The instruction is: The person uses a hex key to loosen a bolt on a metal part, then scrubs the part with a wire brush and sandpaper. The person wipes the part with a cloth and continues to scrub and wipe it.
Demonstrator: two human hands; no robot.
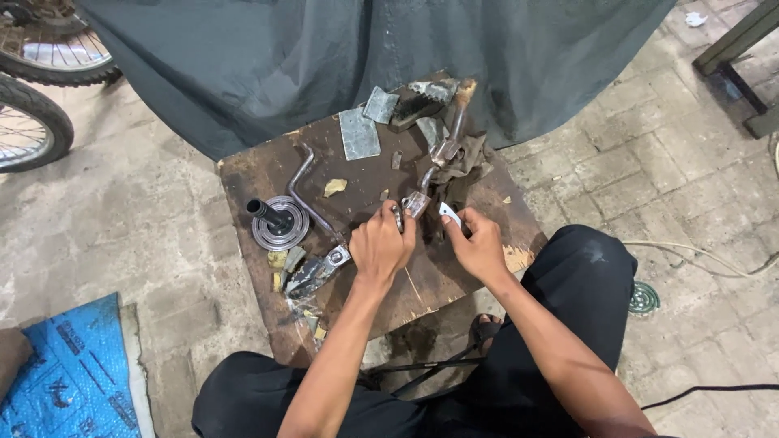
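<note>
- The left hand (pixel 381 243) is curled into a fist near the middle of the low wooden board (pixel 260 174), its fingers closed around a small dark metal piece (pixel 398 217) that sticks out just above the knuckles
- The right hand (pixel 479 243) sits just beside it toward the board's right edge, thumb and forefinger pinching a small pale flat piece (pixel 449 214); what that piece is, possibly a blade, cannot be told from here
- Between and above the two hands a long metal lever part (pixel 442 150) runs up toward the board's far edge, lying on a dark rag (pixel 475 166)
- A round ribbed metal disc (pixel 280 223) with a black stub stands near the board's left edge, and a bent steel rod (pixel 304 186) lies just beside it
- Flat grey metal scraps (pixel 359 134) lie near the far edge, well apart from the hands
- A bright metal bracket (pixel 320 272) lies toward the near left corner, near the left wrist
- Bicycle wheels (pixel 32 122) stand on the paved floor, well apart to the left
</note>
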